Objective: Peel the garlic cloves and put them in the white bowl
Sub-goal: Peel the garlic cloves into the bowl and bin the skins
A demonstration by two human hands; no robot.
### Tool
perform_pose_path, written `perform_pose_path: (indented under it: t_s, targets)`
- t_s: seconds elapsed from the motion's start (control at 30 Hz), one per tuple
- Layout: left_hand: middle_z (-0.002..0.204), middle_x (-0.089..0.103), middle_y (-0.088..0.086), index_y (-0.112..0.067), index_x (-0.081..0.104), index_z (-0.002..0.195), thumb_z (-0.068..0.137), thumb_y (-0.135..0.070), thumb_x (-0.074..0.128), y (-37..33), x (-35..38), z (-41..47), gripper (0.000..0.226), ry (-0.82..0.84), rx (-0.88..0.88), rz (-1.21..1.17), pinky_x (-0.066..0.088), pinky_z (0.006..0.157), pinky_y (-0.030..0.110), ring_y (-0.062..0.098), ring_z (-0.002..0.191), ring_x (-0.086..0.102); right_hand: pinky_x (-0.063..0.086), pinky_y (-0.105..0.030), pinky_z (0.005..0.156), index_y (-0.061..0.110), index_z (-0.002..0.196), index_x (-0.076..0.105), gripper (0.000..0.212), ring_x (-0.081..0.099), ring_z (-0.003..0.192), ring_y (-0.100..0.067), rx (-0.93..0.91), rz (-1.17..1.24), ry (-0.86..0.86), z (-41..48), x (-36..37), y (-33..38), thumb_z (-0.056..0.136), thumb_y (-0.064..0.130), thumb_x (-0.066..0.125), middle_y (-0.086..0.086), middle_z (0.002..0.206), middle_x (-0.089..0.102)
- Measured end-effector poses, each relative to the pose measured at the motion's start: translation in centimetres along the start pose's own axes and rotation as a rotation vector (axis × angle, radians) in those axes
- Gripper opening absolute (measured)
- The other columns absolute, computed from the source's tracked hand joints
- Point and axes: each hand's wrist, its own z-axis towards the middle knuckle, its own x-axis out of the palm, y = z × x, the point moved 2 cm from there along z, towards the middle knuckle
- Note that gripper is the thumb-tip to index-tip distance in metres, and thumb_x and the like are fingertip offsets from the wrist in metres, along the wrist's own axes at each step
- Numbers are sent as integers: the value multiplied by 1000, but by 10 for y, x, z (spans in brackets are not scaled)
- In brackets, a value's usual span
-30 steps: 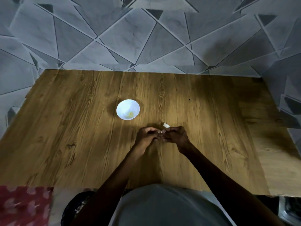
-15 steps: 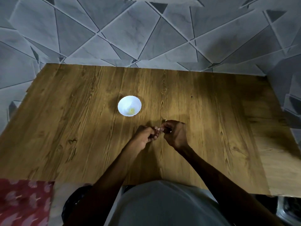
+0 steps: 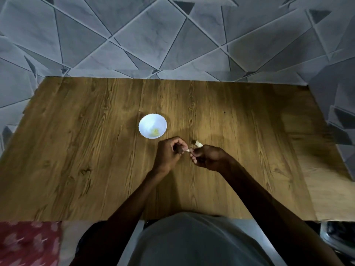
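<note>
A small white bowl (image 3: 152, 126) stands on the wooden table (image 3: 76, 150), with something pale yellow inside, likely peeled garlic (image 3: 155, 132). Just in front and right of it, my left hand (image 3: 170, 153) and my right hand (image 3: 208, 156) meet, fingertips pinching a small pale garlic clove (image 3: 187, 150) between them. Most of that clove is hidden by my fingers. A white garlic piece (image 3: 198, 144) lies on the table just behind my right hand.
The table runs wide to both sides and back to a grey geometric tiled wall (image 3: 172, 45). A red patterned cloth (image 3: 25, 244) lies at the lower left, below the table's near edge.
My hands have drawn slightly apart and the small clove now shows between the fingertips. The view has shifted a little, and the white piece behind my right hand is visible again.
</note>
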Motion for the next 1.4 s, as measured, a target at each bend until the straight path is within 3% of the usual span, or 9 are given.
perform_pose_path:
  t_s: [0.1,0.2,0.33,0.43,0.53,0.77,0.93,1.27,1.4]
  targets:
    - [65,67,1,-8,69,74,84,3,63,-2,-1,-4,16,63,-290,-150,51,56,22,10,55,59,53,-28,61,-6,87,70,7,63,67,-19,-336,-242,-186,-2,3,-2,83,-9,66,-12,74,67]
    - [67,66,8,-4,67,76,86,12,54,2,-2,-3,23,92,-663,-436,51,50,21,17,57,60,55,-22,64,5,82,76,9,68,70,-10,-846,-730,-365,-3,13,-3,80,-4,73,-3,77,73]
    - [65,67,3,-1,65,84,91,9,53,12,-8,-1,17,230,-803,-612,52,55,19,9,51,61,52,-15,65,9,83,76,15,67,75,-3,-1108,-914,-431,-5,17,-9,80,-6,71,4,80,73]
    - [77,72,6,0,70,93,90,-4,64,15,-13,1,8,268,-635,-478,53,70,24,10,63,67,45,-8,62,10,80,75,14,65,71,3,-1050,-893,-450,-3,14,-11,82,-3,71,12,75,68]
    - [89,70,18,14,65,105,91,0,63,10,-17,3,20,283,-463,-377,55,68,20,12,72,70,44,-8,58,14,78,75,11,63,62,5,-925,-850,-476,-1,9,-10,82,3,74,20,67,63]
    - [83,74,14,2,73,91,88,-2,64,-2,-26,9,10,399,-243,-140,59,76,28,21,80,73,48,-12,54,10,80,77,5,63,57,3,-866,-891,-465,-1,12,-5,82,6,75,14,64,65]
    - [80,73,12,0,72,90,88,-4,63,-3,-27,13,10,408,-174,-41,59,71,26,18,75,73,49,-11,52,10,79,76,5,62,56,4,-847,-868,-484,-1,17,-2,82,6,75,16,62,64]
    - [73,70,7,-2,70,84,93,-3,59,0,-34,16,14,428,-448,-350,55,63,19,12,65,67,46,-11,56,7,84,75,6,63,56,1,-840,-773,-388,-1,25,9,85,2,73,11,63,66]
    - [74,69,9,5,67,90,95,-1,55,6,-37,18,14,498,-556,-477,54,63,18,12,66,67,54,-19,61,2,86,76,6,67,61,-9,-778,-713,-303,0,22,11,84,-1,72,-3,69,72]
